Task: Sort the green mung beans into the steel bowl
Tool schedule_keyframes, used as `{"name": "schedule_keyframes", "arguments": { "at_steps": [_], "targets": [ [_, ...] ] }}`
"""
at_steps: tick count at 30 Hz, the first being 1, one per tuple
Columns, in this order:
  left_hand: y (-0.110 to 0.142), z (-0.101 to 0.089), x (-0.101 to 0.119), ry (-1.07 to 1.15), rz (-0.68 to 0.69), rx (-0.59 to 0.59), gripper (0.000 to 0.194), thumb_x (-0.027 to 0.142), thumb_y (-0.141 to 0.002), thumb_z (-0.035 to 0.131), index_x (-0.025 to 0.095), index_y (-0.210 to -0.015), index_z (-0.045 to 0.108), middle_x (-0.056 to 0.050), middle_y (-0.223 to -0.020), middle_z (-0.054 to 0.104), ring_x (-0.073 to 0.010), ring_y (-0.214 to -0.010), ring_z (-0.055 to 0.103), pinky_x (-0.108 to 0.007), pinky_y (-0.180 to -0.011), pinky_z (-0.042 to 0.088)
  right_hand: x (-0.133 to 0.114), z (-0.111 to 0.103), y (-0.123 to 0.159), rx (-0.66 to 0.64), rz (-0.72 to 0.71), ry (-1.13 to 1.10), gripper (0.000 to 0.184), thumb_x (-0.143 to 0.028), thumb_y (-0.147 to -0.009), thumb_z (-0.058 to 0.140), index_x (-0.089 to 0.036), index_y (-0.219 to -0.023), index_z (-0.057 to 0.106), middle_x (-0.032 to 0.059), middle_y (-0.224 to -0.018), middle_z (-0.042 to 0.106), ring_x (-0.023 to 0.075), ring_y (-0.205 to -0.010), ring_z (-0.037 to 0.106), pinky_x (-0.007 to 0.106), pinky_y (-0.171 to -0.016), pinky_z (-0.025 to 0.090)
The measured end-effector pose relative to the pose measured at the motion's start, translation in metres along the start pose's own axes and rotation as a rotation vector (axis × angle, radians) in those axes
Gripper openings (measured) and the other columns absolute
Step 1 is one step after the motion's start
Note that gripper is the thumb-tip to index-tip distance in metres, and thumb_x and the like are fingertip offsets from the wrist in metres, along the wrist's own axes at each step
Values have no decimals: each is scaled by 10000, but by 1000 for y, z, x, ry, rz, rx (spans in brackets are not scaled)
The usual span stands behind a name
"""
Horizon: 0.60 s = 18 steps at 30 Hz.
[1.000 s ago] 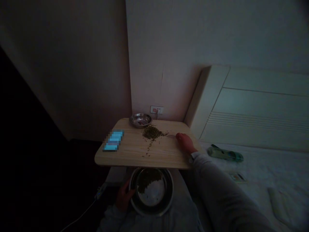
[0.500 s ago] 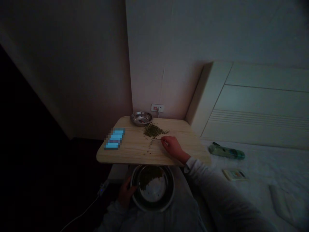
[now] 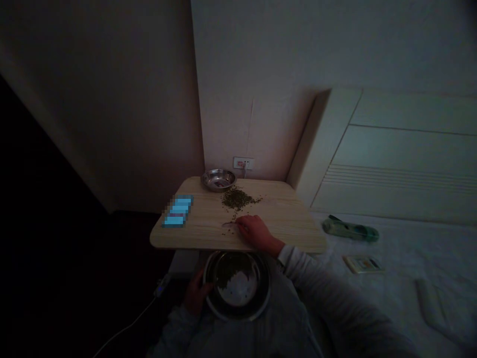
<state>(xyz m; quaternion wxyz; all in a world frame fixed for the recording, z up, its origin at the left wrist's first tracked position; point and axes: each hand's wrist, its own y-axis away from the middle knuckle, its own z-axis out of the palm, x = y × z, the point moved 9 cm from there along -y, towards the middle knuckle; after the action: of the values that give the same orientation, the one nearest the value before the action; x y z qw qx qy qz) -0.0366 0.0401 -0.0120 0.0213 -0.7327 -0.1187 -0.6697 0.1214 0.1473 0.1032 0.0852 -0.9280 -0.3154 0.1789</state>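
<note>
My right hand (image 3: 255,232) is closed on a thin metal spoon (image 3: 228,224), low over the front half of a small wooden table (image 3: 283,226). Just behind the spoon lies a pile of small green beans (image 3: 237,198), with a few scattered loose towards the front edge. My left hand (image 3: 195,294) grips the left rim of a large steel basin (image 3: 238,314) on my lap, its thumb over the edge. More green beans (image 3: 230,268) cover the far left part of the basin's bottom. Dim light hides the spoon's exact shape.
A shallow steel bowl (image 3: 218,180) stands at the table's back. A lit phone (image 3: 178,212) lies at its left. On the bed to the right are a green bottle (image 3: 350,229) and a pale flat box (image 3: 362,264). A white cable (image 3: 128,327) runs lower left.
My right hand has moved left and towards me with the spoon, away from the pile. My left hand stays on the basin's rim. The view has shifted slightly.
</note>
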Motion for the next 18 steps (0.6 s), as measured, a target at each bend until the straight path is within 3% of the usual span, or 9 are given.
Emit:
{"name": "schedule_keyframes", "arguments": {
  "at_steps": [4,9,18],
  "targets": [
    [-2,1,-3,35,12,-19,478,368,-472,569,147,-884,670,-93,-948,692,-295,-947,586,-394,-860,437,-7,6,-1,-18,-44,-30,239,-203,-842,390,-165,-993,572,71,-928,638,158,-844,570,274,-778,365],
    [-3,-4,-9,-8,4,14,463,359,-482,573,137,-877,669,-94,-957,689,-301,-958,579,-402,-868,427,-18,9,1,-43,-119,-23,274,-138,-807,396,-171,-1015,571,69,-946,635,161,-868,568,277,-797,368],
    [-3,-2,-15,37,2,6,531,356,-490,573,109,-954,646,-108,-1009,668,-302,-1003,552,-397,-893,405,-17,11,16,-96,-178,-60,290,-78,-733,446,-173,-962,598,64,-938,630,170,-899,541,294,-825,337]
  ]
}}
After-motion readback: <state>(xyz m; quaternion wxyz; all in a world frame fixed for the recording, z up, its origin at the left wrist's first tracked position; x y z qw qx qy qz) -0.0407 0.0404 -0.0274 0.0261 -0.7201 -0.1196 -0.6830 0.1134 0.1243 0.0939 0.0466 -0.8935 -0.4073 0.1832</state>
